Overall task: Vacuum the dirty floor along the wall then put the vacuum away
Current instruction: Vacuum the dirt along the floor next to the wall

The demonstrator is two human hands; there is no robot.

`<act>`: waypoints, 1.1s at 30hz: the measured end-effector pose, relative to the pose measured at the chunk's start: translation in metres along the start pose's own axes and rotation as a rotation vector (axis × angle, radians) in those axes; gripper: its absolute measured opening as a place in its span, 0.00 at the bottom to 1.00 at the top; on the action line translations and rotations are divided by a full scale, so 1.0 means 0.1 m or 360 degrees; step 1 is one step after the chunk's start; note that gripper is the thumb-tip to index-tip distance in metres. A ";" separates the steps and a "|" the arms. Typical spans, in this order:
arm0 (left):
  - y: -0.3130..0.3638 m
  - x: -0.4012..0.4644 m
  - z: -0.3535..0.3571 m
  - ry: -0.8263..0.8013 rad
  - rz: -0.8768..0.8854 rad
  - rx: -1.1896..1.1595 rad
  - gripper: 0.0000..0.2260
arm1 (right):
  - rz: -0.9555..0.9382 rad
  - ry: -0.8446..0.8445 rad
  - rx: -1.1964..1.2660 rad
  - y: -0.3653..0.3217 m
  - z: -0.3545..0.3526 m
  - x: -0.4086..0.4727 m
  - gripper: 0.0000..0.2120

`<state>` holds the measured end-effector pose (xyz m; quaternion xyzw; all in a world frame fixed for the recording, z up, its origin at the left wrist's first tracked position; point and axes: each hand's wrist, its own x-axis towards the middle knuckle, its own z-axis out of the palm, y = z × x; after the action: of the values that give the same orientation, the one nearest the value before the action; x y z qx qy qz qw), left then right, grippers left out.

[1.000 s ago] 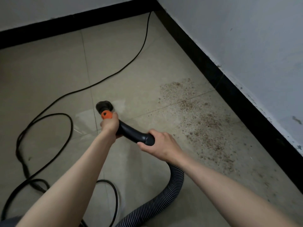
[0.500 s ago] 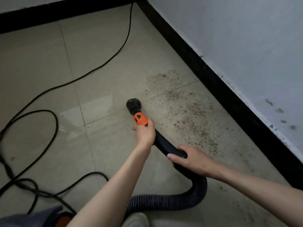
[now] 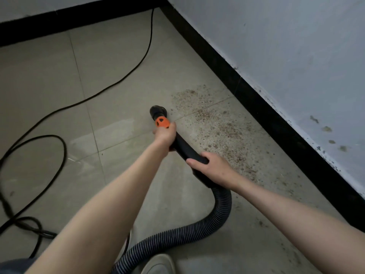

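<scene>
Gripping the rigid black vacuum wand (image 3: 187, 150), the left hand (image 3: 165, 135) wrapped its fingers just behind the orange collar (image 3: 162, 122), while the right hand (image 3: 212, 169) curled around the wand's rear end. The nozzle (image 3: 158, 111) sat at the near edge of the brown debris (image 3: 223, 131) beside the black baseboard (image 3: 256, 107). The ribbed hose (image 3: 197, 232) looked soft and likely to drag; the stiff wand offered the surer hold.

floor (image 3: 118, 80): glossy tile | hose (image 3: 177, 237): ribbed plastic (matt) | wall (image 3: 296, 46): matt paint
</scene>
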<state>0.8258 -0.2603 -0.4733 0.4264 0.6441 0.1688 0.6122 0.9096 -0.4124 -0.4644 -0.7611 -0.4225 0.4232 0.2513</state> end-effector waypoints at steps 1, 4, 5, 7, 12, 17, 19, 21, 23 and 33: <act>0.04 0.06 -0.05 0.0011 -0.0003 -0.0018 0.26 | -0.0018 0.0018 -0.0027 -0.04 0.02 0.05 0.21; 0.06 0.19 -0.18 -0.0025 -0.0003 -0.0060 0.24 | -0.0053 0.0078 -0.0108 -0.12 0.10 0.14 0.20; 0.05 0.20 -0.21 -0.0061 0.0000 -0.0080 0.23 | -0.0060 0.0081 -0.0141 -0.14 0.12 0.15 0.19; 0.01 0.21 -0.23 -0.0107 0.0010 -0.0087 0.21 | -0.0061 0.0075 -0.0236 -0.14 0.13 0.15 0.17; -0.11 0.06 -0.11 -0.0210 0.0013 -0.0022 0.15 | -0.0026 0.0104 -0.0311 -0.04 0.10 -0.04 0.14; -0.36 -0.12 0.13 -0.0273 0.0008 0.0091 0.24 | 0.0074 0.0136 -0.0214 0.19 0.06 -0.42 0.14; -0.51 -0.23 0.22 -0.0286 0.0013 0.0124 0.26 | 0.0097 0.0125 -0.0236 0.32 0.07 -0.58 0.12; -0.65 -0.36 0.28 -0.0278 0.0029 0.0139 0.24 | 0.0128 0.0113 -0.0216 0.43 0.11 -0.73 0.10; -0.74 -0.44 0.30 -0.0276 0.0019 0.0133 0.22 | 0.0143 0.0105 -0.0202 0.49 0.14 -0.81 0.10; -0.25 -0.03 0.22 -0.0269 0.0030 0.0099 0.21 | 0.0078 0.0175 -0.0215 0.15 0.03 -0.29 0.13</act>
<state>0.8370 -0.2838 -0.4942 0.4640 0.5911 0.1181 0.6492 0.9049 -0.4446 -0.4645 -0.8085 -0.4169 0.3573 0.2118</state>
